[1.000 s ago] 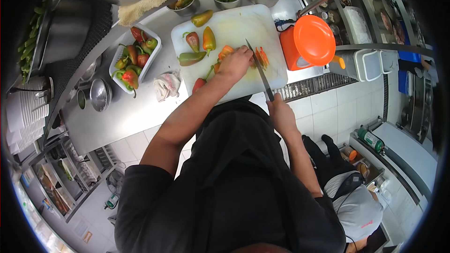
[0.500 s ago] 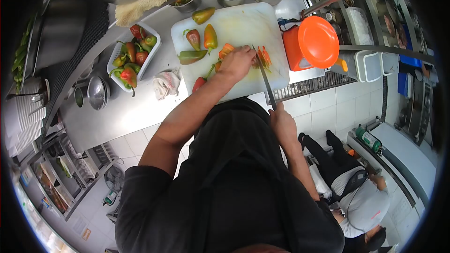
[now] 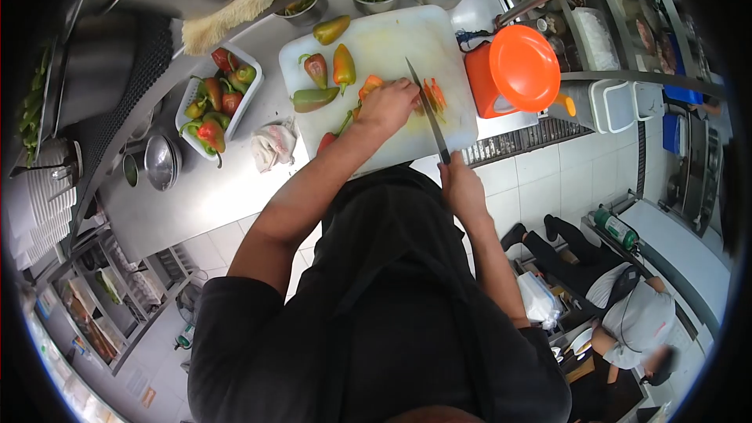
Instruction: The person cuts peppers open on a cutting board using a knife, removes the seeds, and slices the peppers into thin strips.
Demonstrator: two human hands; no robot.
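My left hand (image 3: 389,110) is closed over a piece of orange-red pepper (image 3: 370,85) on the white cutting board (image 3: 415,31); its fingertips hide part of the piece. In my right hand (image 3: 463,185) is the handle of a long kitchen knife (image 3: 429,113), whose blade lies across the board just right of my left fingers. Thin orange pepper strips (image 3: 435,95) rest beyond the blade. Whole peppers sit on the board's left part: a yellow-green one (image 3: 331,30), an orange-green one (image 3: 344,66), a red-green one (image 3: 315,70) and a green one (image 3: 316,99).
A white basket (image 3: 254,82) of peppers and a crumpled cloth (image 3: 273,146) lie left of the board. Metal bowls (image 3: 376,6) with cut vegetables line the back. An orange container (image 3: 489,82) with a round lid stands at right. A co-worker (image 3: 638,321) is at lower right.
The knife's tip has swung away from me and left, and its blade has shifted left toward my left fingers. The co-worker has moved lower right. The whole view has shifted slightly.
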